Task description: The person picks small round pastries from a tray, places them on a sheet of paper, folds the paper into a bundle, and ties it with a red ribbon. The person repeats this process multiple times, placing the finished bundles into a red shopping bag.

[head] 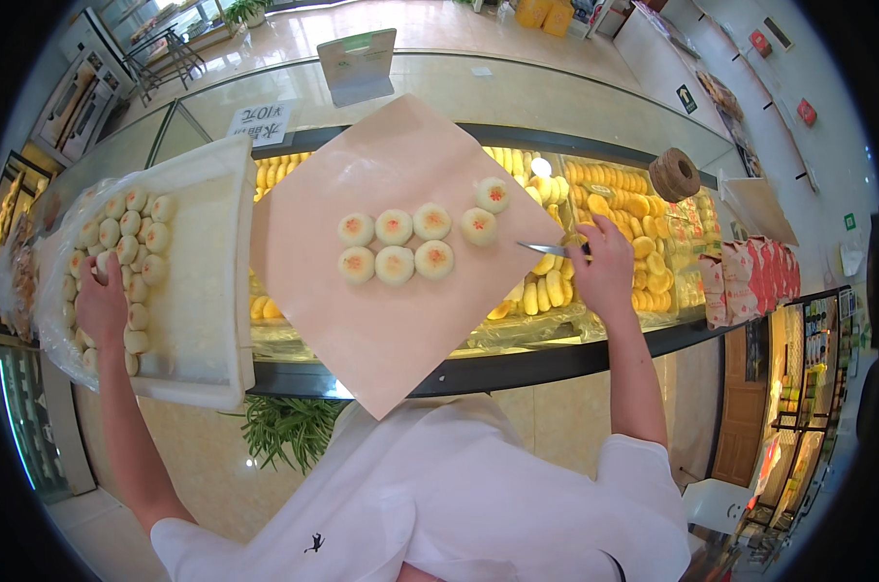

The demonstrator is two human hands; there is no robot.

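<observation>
My left hand (102,309) reaches into a white plastic tray (195,320), its thumb and fingers around a pale round pastry (103,263). Several similar pastries (155,269) lie about it on clear plastic film. Before me, a diamond-turned sheet of brown paper (381,327) lies on the glass counter. On the paper, pastries with red-marked tops (393,227) form two short rows, and two more (478,226) sit to their right. My right hand (605,265), over the paper's right corner, grips a cutting tool (542,248); its pointed metal blade faces left and its handle is mostly hidden.
Yellow pastries (646,273) fill the display case under the glass. A twine spool (673,175) stands at the back right, near red-and-white packets (752,273). Behind the paper are a sign stand (357,67) and a written card (260,122). A green plant (291,429) is below the counter edge.
</observation>
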